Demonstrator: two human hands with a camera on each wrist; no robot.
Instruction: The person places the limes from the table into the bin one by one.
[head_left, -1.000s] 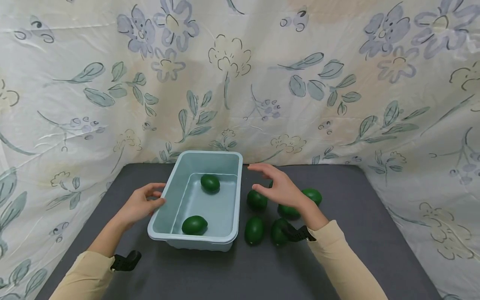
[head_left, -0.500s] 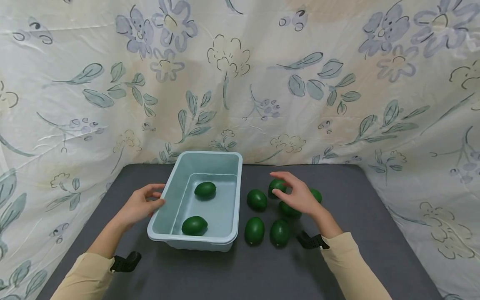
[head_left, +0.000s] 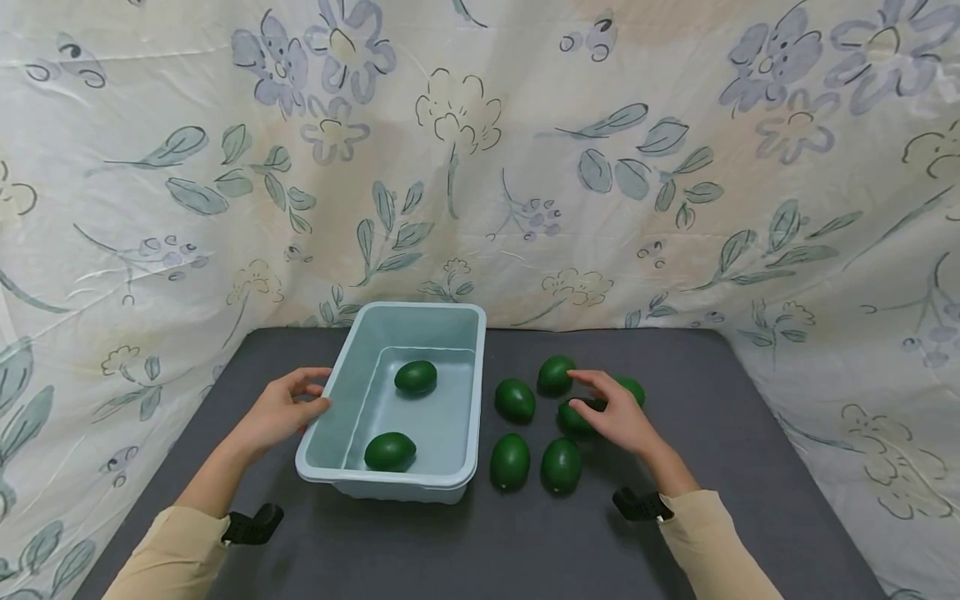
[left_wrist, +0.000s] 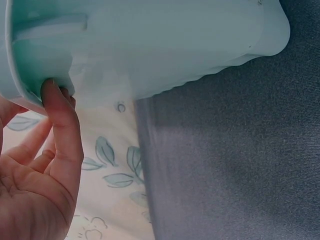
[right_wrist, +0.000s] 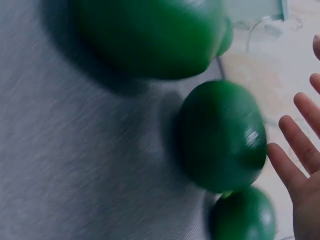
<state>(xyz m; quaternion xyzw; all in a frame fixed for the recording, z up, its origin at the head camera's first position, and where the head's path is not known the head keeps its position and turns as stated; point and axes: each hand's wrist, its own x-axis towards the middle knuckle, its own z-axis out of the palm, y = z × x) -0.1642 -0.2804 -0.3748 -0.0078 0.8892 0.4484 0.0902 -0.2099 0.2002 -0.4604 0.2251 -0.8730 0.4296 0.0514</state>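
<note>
My left hand (head_left: 273, 412) holds the left rim of a pale blue plastic tub (head_left: 480, 392); in the left wrist view the thumb (left_wrist: 62, 117) hooks over the rim. Two glossy dark green oval fruits, a far one (head_left: 416, 377) and a near one (head_left: 390, 452), lie inside the tub. My right hand (head_left: 618, 417) hovers with spread, slightly bent fingers over the loose green fruits right of the tub. It partly hides a middle fruit (head_left: 576, 418) and one behind it (head_left: 632, 389). In the right wrist view the fingers show beside a green fruit (right_wrist: 222, 136), holding nothing.
More green fruits lie on the dark grey table (head_left: 360, 550): a back one (head_left: 556, 373), one beside the tub (head_left: 514, 401), and two in front, a left one (head_left: 510, 462) and a right one (head_left: 561, 467). A floral cloth (head_left: 465, 167) hangs behind the table and around its sides.
My right hand has moved right and toward me, from beside the tub to over the loose fruits. The far fruit in the tub rolled left, then slightly back. The left hand stays put.
</note>
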